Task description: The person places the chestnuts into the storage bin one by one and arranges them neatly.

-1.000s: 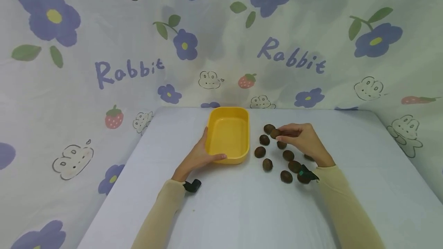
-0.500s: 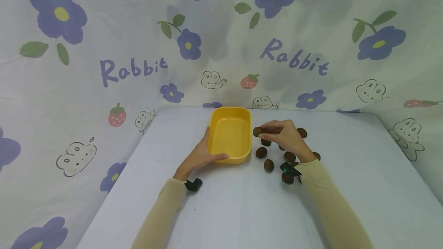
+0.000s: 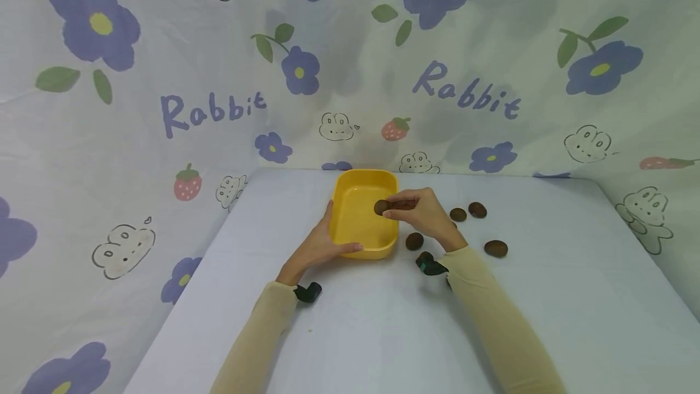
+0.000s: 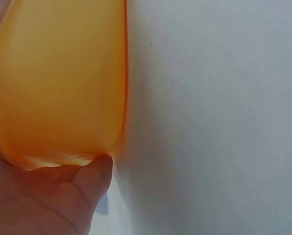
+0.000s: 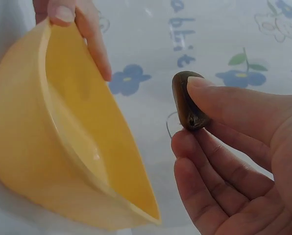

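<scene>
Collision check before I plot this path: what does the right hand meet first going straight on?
Probably the left wall of the yellow plastic container, by the left hand. Height is unclear: the right hand might pass above the rim.

Can see a flat white tabletop (image 3: 372, 333) with rounded far corners. Directly on it, near the far edge, can see a yellow rectangular plastic-looking tub (image 3: 355, 221). To its right, can count four brown oval nut-like pieces (image 3: 496, 248), plus some others partly hidden.
</scene>
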Demonstrator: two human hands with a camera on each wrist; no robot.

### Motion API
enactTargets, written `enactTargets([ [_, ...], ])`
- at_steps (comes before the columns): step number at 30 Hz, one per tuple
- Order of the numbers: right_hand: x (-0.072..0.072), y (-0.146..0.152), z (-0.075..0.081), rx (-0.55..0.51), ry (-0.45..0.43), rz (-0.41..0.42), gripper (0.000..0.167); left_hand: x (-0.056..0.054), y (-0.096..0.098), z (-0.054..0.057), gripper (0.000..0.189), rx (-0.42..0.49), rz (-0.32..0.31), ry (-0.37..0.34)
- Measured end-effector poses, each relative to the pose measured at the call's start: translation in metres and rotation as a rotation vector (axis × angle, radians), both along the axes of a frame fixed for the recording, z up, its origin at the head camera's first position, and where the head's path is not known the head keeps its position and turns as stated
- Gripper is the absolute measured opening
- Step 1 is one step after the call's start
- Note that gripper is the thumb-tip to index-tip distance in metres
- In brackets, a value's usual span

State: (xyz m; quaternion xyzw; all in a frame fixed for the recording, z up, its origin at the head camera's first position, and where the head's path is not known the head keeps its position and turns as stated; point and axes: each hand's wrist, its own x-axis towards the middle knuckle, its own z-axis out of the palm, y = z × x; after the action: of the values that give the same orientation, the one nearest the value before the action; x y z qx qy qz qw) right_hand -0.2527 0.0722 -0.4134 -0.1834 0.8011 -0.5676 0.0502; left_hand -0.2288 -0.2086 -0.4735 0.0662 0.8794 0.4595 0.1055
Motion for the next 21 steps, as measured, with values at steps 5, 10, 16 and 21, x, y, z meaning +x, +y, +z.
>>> enactTargets([
  [5,-0.001,-0.017,-0.004,-0.021,-0.009,0.024,0.036,0.000,-0.002,0.001,0.141,0.008,-0.009,0.019],
  [10,-0.004,-0.033,-0.012,-0.017,-0.015,0.037,0.034,0.000,-0.002,0.001,0.140,0.019,-0.017,0.016],
  [16,-0.008,-0.049,-0.022,0.004,-0.020,0.050,0.033,0.001,-0.001,0.002,0.138,0.017,-0.024,0.017],
  [21,-0.010,-0.059,-0.026,0.029,-0.052,0.034,0.031,0.000,-0.001,0.001,0.139,0.026,-0.043,0.045],
])
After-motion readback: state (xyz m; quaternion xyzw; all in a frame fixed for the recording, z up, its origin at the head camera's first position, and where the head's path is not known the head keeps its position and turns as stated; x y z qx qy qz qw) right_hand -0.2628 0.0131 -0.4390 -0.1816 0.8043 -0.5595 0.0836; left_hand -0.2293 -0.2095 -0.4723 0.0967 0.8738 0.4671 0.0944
